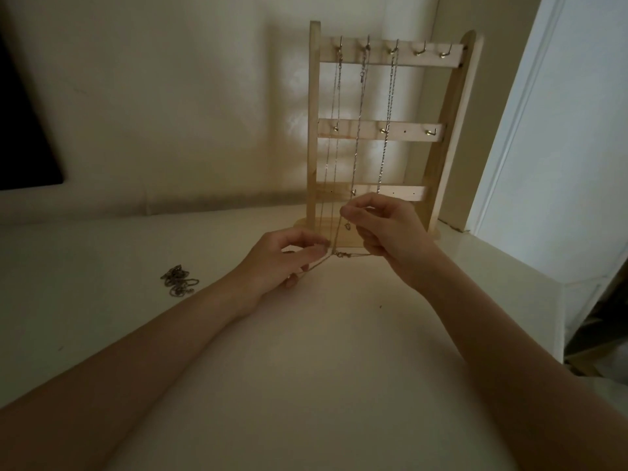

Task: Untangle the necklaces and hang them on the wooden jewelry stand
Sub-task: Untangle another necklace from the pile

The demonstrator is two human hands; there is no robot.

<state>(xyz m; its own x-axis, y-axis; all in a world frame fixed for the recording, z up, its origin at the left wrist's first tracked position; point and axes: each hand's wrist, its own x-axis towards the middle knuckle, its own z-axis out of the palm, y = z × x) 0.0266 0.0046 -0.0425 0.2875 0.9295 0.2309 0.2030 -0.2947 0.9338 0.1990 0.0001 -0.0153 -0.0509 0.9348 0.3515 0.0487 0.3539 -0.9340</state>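
Note:
A wooden jewelry stand (373,132) with three hook rails stands upright at the back of the white table. Three thin chains hang from its top-left hooks: a left chain (334,130), a middle chain (359,124) and a right chain (387,130). In front of the stand's base, my left hand (282,258) pinches the lower strands of a gold necklace (339,254) with its clasp showing. My right hand (384,229) pinches the same chain higher up, a small ring dangling under its fingers. A tangled heap of chains (179,280) lies on the table to the left.
The white table (306,368) spreads wide in front of me. A cream wall rises behind the stand. A dark panel (20,124) sits at far left. The table's right edge drops off near a white door frame (543,130).

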